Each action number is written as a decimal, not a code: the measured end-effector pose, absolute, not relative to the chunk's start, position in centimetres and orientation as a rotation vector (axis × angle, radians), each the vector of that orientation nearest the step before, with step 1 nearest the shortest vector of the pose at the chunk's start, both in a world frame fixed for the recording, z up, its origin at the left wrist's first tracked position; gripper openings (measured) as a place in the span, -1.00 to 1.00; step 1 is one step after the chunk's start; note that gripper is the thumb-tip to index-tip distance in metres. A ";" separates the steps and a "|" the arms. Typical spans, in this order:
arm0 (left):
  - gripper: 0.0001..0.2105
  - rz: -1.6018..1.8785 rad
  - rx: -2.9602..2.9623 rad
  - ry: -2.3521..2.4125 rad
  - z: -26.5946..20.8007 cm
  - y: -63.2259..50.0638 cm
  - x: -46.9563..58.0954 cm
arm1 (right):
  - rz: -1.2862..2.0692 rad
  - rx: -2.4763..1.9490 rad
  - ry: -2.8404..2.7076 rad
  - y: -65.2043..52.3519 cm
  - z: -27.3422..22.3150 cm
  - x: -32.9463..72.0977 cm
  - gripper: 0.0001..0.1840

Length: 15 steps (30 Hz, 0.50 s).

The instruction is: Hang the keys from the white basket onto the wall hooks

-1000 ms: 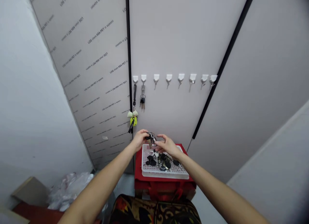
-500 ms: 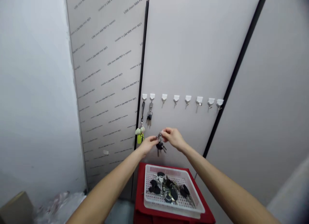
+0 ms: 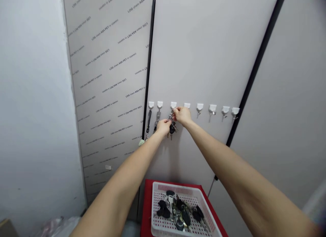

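A bunch of keys (image 3: pixel 172 129) hangs between my two hands, just below the third white hook (image 3: pixel 173 105) from the left. My right hand (image 3: pixel 182 115) pinches the metal clasp at the top of the bunch, close under that hook. Lower and to the left, my left hand (image 3: pixel 164 126) grips the key ring. Whether the clasp touches the hook, I cannot tell. On the second hook (image 3: pixel 160 104) hangs another key bunch, partly covered by my left hand. A dark strap (image 3: pixel 148 123) with a pale green charm hangs from the first hook.
More white hooks (image 3: pixel 212 109) run to the right along the light cabinet door. Below, a white perforated basket (image 3: pixel 187 188) with several keys and dark fobs stands on a red box (image 3: pixel 146 209). Crumpled plastic (image 3: pixel 59 226) lies at the lower left.
Both hands have risen with the key bunch, from above the basket up to the third hook. The view has shifted slightly.
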<state>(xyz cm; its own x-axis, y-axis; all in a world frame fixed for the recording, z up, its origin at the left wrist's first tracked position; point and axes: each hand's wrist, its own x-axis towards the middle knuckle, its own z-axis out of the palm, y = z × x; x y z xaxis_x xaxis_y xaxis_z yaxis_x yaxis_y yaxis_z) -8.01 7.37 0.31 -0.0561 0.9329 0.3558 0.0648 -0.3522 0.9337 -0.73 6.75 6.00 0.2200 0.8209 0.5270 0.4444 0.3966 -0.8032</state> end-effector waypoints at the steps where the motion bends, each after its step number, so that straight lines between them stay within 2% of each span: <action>1: -0.86 1.495 1.495 1.131 0.1 7.5 -7.9 | 0.382 -1.240 -1.409 7.0 5.8 -0.7 -0.82; 10: -0.80 1.382 1.542 1.248 -1.6 8.0 -8.1 | 0.230 -1.299 -1.547 6.2 3.8 0.3 -0.80; 15: -0.70 1.341 1.495 1.272 -3.6 6.5 -9.1 | 0.124 -1.354 -1.796 2.5 -2.0 2.4 -0.75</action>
<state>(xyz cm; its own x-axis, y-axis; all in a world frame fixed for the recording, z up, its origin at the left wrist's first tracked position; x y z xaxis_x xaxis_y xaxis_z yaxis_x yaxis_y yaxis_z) -9.08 6.45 -3.58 -0.0405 0.9698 0.2407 0.1889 -0.2291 0.9549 2.43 2.55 -2.03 -0.0410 0.8239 0.5652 0.7387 0.4059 -0.5381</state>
